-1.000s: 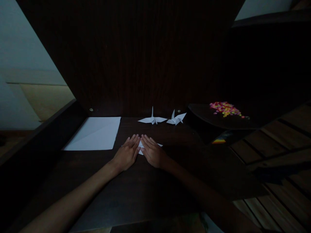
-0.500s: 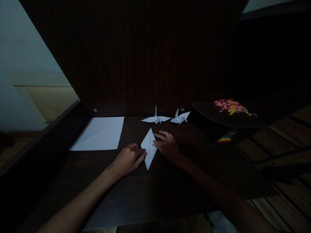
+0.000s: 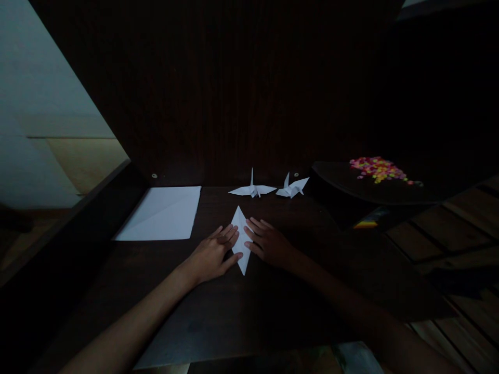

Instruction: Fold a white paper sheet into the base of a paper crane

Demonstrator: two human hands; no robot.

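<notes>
A white paper folded into a long diamond [image 3: 240, 241] lies flat on the dark wooden tabletop [image 3: 210, 311], one point toward me and one away. My left hand [image 3: 216, 252] rests on its left edge, fingers stretched out and thumb near the lower part. From the other side my right hand [image 3: 268, 241] lies over the right edge with its fingers spread. Both hands touch the paper without gripping it. Just beyond stand two folded white paper cranes, one with level wings [image 3: 252, 190] and one turned sideways [image 3: 292, 188].
White paper sheets [image 3: 163, 215] lie at the left, by the raised side board [image 3: 70, 223]. A dark upright panel [image 3: 234, 93] closes off the back. At the right, a heap of small colourful pieces [image 3: 380, 170] sits on a rounded dark shelf [image 3: 339, 179].
The diamond's surface looks different: the clear centre line no longer shows and faint creases do. Both hands now lie flatter, with fingers extended over its edges. The view has shifted slightly.
</notes>
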